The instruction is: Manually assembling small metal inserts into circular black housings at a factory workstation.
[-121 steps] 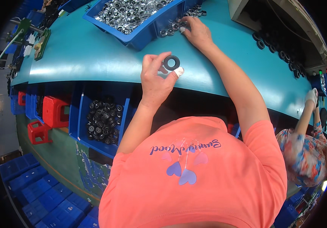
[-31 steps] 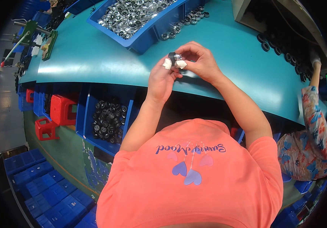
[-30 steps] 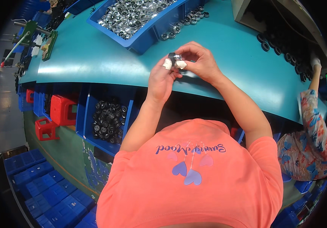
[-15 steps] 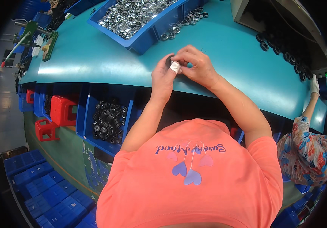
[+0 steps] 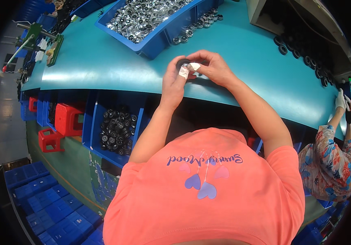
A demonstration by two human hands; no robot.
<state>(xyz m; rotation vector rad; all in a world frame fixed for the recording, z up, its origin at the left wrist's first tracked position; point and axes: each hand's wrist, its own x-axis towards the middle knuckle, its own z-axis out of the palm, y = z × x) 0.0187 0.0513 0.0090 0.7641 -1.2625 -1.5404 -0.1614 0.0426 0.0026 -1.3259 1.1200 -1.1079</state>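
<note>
Just over the near edge of the teal table [image 5: 114, 69], my two hands meet on a small round black wheel-like part [image 5: 182, 63]. My left hand [image 5: 172, 81] is closed around its left side, thumb on top. From the right, my right hand [image 5: 215, 70] pinches at the part, its thumb pressed against the middle, where something shiny shows. White tape wraps both thumbs. My fingers hide much of the part.
A blue bin [image 5: 155, 43] of shiny clear-and-metal round pieces stands ahead, with several loose pieces [image 5: 183, 38] along its right side. Black rings [image 5: 283, 49] lie at the right. Below the table is a blue bin of black wheels [image 5: 117, 130]. A co-worker's gloved hand [image 5: 340, 100] is far right.
My right thumb has swung onto the middle of the black part, and its white tape now shows. The co-worker's second hand has come into view at the far right.
</note>
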